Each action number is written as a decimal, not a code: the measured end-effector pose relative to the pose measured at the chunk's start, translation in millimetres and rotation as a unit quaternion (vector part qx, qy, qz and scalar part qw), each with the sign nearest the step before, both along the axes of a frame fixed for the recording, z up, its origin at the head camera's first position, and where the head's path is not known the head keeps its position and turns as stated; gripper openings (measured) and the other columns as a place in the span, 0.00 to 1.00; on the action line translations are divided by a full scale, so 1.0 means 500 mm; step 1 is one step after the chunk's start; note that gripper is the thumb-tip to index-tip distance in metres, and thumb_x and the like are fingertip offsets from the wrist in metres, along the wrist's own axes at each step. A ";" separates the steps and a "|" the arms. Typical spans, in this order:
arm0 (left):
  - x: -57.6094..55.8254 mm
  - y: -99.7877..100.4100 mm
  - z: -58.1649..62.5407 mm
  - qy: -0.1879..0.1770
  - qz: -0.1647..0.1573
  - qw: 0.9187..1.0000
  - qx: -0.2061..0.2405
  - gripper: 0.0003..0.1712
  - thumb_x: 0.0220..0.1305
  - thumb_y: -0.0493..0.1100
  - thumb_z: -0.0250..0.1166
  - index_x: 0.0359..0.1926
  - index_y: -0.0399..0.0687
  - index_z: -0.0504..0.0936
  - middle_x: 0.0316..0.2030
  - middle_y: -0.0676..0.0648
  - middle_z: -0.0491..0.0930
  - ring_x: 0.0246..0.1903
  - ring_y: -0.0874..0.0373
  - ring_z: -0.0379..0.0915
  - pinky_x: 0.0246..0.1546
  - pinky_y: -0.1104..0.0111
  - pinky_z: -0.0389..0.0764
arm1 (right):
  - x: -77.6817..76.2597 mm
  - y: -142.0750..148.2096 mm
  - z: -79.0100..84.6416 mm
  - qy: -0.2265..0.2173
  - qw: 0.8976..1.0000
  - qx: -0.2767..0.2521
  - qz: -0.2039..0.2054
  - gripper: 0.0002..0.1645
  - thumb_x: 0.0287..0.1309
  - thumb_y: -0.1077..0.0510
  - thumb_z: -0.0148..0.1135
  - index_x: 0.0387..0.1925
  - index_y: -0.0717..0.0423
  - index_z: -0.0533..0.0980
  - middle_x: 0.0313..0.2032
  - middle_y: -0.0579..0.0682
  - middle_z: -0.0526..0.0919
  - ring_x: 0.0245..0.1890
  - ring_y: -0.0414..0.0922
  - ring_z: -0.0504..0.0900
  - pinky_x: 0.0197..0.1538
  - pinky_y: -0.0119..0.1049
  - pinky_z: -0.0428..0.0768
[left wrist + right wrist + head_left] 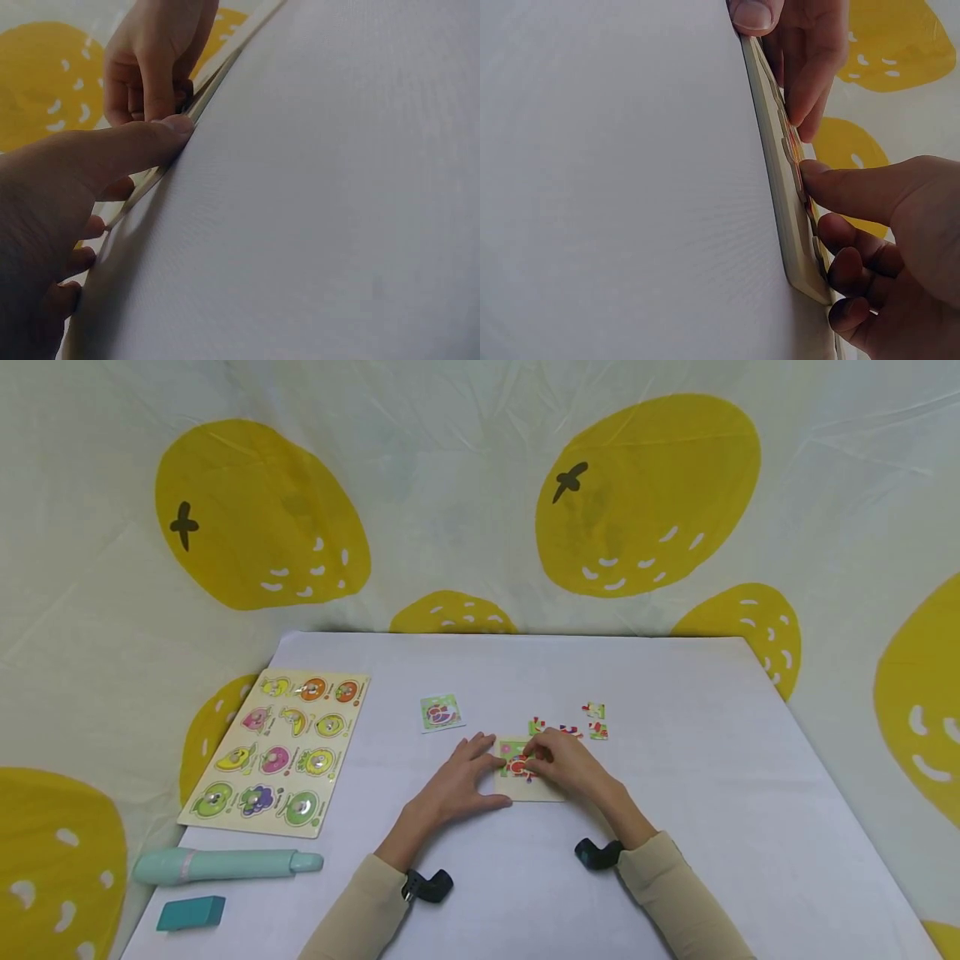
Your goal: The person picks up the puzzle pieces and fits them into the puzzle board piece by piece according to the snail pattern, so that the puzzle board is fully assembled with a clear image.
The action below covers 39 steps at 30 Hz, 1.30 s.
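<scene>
A small wooden puzzle board (545, 791) lies on the table, partly filled with printed green and red jigsaw pieces (516, 767). My left hand (460, 779) rests at its left side, fingers fairly straight, the thumb along the front corner and the index fingertip on the pieces. Over the board's right part, my right hand (567, 762) pinches a puzzle piece (801, 176) between thumb and curled fingers, low against the layer of pieces; the hand hides most of it. Just behind lie loose pieces, one green and red (536, 726), another red (570, 731).
Two more loose pieces, one upper (596, 710) and one lower (598, 730), lie farther right. A square picture card (441, 713) is behind my left hand. Along the left stand a fruit peg board (273, 758), a mint-green tube-shaped thing (232, 865) and a teal block (191, 913).
</scene>
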<state>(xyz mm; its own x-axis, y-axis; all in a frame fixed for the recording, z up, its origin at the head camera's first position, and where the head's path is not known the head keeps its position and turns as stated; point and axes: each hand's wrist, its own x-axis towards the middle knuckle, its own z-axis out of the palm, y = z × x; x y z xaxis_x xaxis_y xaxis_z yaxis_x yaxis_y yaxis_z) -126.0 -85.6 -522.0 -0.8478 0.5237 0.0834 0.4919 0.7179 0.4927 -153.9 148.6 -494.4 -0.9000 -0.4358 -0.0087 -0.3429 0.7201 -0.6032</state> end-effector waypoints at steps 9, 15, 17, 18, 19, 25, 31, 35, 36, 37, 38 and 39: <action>0.004 0.008 0.009 0.027 -0.015 0.999 -0.016 0.36 0.49 0.68 0.65 0.57 0.58 0.76 0.67 0.49 0.64 0.71 0.51 0.51 0.73 0.53 0.52 | -0.002 0.003 -0.009 0.005 1.000 -0.003 0.001 0.07 0.53 0.54 0.67 0.35 0.48 0.80 0.26 0.41 0.73 0.29 0.38 0.70 0.33 0.29 0.70; 0.013 0.024 0.013 0.067 -0.042 0.996 -0.040 0.33 0.53 0.68 0.61 0.58 0.62 0.76 0.65 0.49 0.66 0.70 0.51 0.54 0.69 0.47 0.58 | -0.002 0.004 -0.012 0.014 1.000 -0.007 0.002 0.07 0.53 0.53 0.67 0.35 0.48 0.80 0.26 0.40 0.73 0.29 0.37 0.70 0.33 0.28 0.70; 0.016 0.030 0.012 0.083 -0.051 0.994 -0.052 0.32 0.54 0.68 0.60 0.58 0.63 0.76 0.65 0.49 0.66 0.69 0.50 0.56 0.67 0.44 0.59 | -0.002 0.004 -0.010 0.012 1.000 -0.009 0.002 0.08 0.52 0.53 0.67 0.36 0.48 0.80 0.26 0.40 0.73 0.29 0.37 0.70 0.32 0.28 0.70; 0.018 0.032 0.012 0.089 -0.054 0.993 -0.056 0.32 0.55 0.68 0.60 0.58 0.63 0.76 0.65 0.49 0.66 0.69 0.49 0.57 0.67 0.43 0.60 | -0.001 0.004 -0.008 0.010 1.000 -0.011 0.002 0.08 0.52 0.53 0.67 0.36 0.48 0.80 0.26 0.40 0.74 0.29 0.37 0.70 0.32 0.28 0.70; 0.019 0.033 0.011 0.095 -0.055 0.992 -0.060 0.31 0.55 0.68 0.59 0.58 0.64 0.76 0.65 0.49 0.66 0.69 0.49 0.57 0.66 0.42 0.60 | -0.001 0.004 -0.007 0.008 1.000 -0.012 0.002 0.08 0.52 0.53 0.67 0.36 0.48 0.80 0.26 0.41 0.74 0.29 0.37 0.70 0.32 0.28 0.70; 0.022 0.037 0.008 0.110 -0.052 0.990 -0.073 0.30 0.56 0.68 0.59 0.57 0.65 0.76 0.65 0.50 0.66 0.69 0.50 0.58 0.66 0.43 0.60 | -0.001 0.004 -0.005 0.005 1.000 -0.016 0.003 0.08 0.52 0.53 0.67 0.36 0.49 0.80 0.27 0.41 0.74 0.29 0.37 0.70 0.32 0.27 0.70; 0.022 0.038 0.007 0.123 -0.049 0.989 -0.073 0.28 0.57 0.67 0.59 0.57 0.65 0.77 0.65 0.50 0.67 0.68 0.50 0.59 0.66 0.42 0.61 | -0.001 0.003 -0.003 0.001 1.000 -0.015 0.005 0.08 0.53 0.53 0.67 0.36 0.49 0.80 0.27 0.41 0.74 0.29 0.37 0.70 0.32 0.27 0.70; 0.020 0.038 0.005 0.127 -0.048 0.988 -0.074 0.27 0.58 0.65 0.59 0.56 0.65 0.78 0.65 0.49 0.67 0.68 0.50 0.59 0.65 0.42 0.62 | 0.000 0.004 0.001 -0.002 1.000 -0.012 0.007 0.08 0.53 0.52 0.66 0.36 0.49 0.81 0.28 0.41 0.75 0.30 0.37 0.71 0.33 0.28 0.72; 0.020 0.039 0.003 0.126 -0.048 0.988 -0.074 0.26 0.59 0.65 0.58 0.56 0.65 0.77 0.65 0.49 0.67 0.68 0.50 0.59 0.65 0.42 0.61 | 0.000 0.004 0.002 -0.005 1.000 -0.013 0.006 0.08 0.54 0.53 0.66 0.36 0.49 0.81 0.28 0.41 0.76 0.30 0.37 0.72 0.34 0.29 0.72; 0.019 0.039 0.002 0.125 -0.047 0.988 -0.074 0.26 0.59 0.65 0.58 0.56 0.65 0.77 0.65 0.49 0.67 0.68 0.50 0.59 0.65 0.42 0.61 | 0.000 0.005 0.004 -0.008 1.000 -0.013 0.004 0.08 0.54 0.53 0.66 0.37 0.48 0.81 0.29 0.41 0.76 0.31 0.38 0.72 0.35 0.29 0.72; 0.019 0.039 0.001 0.123 -0.047 0.988 -0.074 0.26 0.59 0.65 0.58 0.56 0.65 0.77 0.65 0.49 0.67 0.68 0.50 0.59 0.65 0.42 0.61 | 0.000 0.006 0.005 -0.011 1.000 -0.012 0.001 0.08 0.54 0.53 0.66 0.37 0.48 0.81 0.29 0.40 0.76 0.31 0.38 0.72 0.35 0.30 0.73; 0.019 0.039 0.000 0.122 -0.047 0.989 -0.074 0.26 0.59 0.65 0.58 0.56 0.65 0.77 0.65 0.49 0.67 0.68 0.50 0.59 0.66 0.42 0.61 | 0.000 0.007 0.006 -0.014 1.000 -0.012 -0.001 0.08 0.54 0.52 0.66 0.37 0.47 0.80 0.29 0.40 0.77 0.31 0.38 0.72 0.36 0.30 0.73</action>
